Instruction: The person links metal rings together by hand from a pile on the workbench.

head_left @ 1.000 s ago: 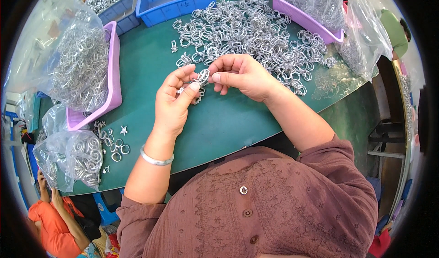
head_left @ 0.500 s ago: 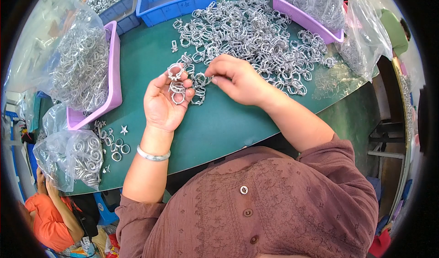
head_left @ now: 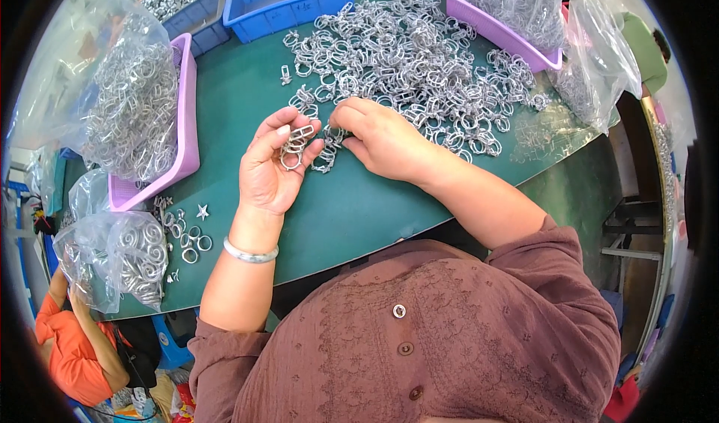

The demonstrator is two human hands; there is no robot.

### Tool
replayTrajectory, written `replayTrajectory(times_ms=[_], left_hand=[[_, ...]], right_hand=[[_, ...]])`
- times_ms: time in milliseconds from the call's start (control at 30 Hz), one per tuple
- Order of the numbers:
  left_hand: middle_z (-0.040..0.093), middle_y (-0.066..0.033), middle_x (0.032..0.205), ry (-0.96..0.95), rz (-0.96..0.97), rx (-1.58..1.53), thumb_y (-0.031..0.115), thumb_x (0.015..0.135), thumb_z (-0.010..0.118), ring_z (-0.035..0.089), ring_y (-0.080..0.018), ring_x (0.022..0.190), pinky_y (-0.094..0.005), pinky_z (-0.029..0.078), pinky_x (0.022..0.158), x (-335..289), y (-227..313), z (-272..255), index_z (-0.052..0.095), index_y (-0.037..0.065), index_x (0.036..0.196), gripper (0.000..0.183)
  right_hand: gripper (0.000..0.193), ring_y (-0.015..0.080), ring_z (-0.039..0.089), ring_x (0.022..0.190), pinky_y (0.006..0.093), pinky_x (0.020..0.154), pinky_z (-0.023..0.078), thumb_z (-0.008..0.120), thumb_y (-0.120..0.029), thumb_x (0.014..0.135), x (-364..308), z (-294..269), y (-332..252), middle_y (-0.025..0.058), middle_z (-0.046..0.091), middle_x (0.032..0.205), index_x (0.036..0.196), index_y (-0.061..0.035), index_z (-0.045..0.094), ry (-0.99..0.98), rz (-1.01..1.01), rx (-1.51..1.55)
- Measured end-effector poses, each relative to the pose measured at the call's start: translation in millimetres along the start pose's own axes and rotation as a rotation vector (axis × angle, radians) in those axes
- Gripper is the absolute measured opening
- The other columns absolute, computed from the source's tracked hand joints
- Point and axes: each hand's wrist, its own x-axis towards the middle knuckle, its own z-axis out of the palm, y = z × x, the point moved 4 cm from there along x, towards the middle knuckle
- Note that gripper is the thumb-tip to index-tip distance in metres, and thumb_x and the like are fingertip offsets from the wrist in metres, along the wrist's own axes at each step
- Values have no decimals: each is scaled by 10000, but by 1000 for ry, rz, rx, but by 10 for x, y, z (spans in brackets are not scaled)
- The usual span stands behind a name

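In my left hand (head_left: 269,168), palm up, a few silver-coloured metal rings (head_left: 294,147) sit between the thumb and curled fingers. They overlap, so I cannot make out each one. Just right of it, my right hand (head_left: 386,142) is bent down with thumb and forefinger pinched at a metal ring (head_left: 334,132) at the near edge of the heap. Its other fingers are tucked out of sight. Beside the fingertips lie a few more rings (head_left: 325,159). Beyond both hands spreads a large heap of similar rings (head_left: 404,56) on the green tabletop (head_left: 359,213).
A purple basket (head_left: 187,123) holding a bag of rings (head_left: 131,108) stands left. Near it lie a bag of spiral pieces (head_left: 142,262) and loose rings (head_left: 191,243). Behind are a blue bin (head_left: 292,14) and another purple basket (head_left: 509,41). A person in orange (head_left: 79,355) sits lower left.
My left fingers have curled in, and the ring that stood upright at their tips no longer shows there. My right hand has shifted slightly left, its fingertips over the rings beside the left hand.
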Motion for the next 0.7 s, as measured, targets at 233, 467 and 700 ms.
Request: replayTrajectory(times_ms=[233, 467, 700], left_hand=[[594, -58, 828, -55, -1, 59, 99, 837, 543, 603, -200, 840, -271, 525, 644, 3, -5, -14, 552, 28, 1008, 185], [591, -34, 810, -16, 76, 455, 125, 859, 528, 605, -161, 800, -235, 497, 595, -34, -21, 90, 552, 22, 1018, 191], [616, -37, 837, -47, 69, 700, 72, 828, 579, 601, -106, 762, -206, 465, 571, -66, -105, 128, 576, 18, 972, 154]], right_hand=[[167, 289, 550, 826, 350, 688, 463, 600, -9, 711, -1, -15, 8, 105, 531, 911, 873, -26, 559, -27, 24, -17], [108, 108, 548, 626, 246, 583, 455, 612, -69, 760, -10, -57, 172, 41, 572, 710, 844, -19, 569, 109, 369, 644], [108, 68, 538, 624, 202, 534, 443, 604, -85, 793, 2, -94, 120, 9, 573, 717, 864, -15, 563, 23, 499, 909]])
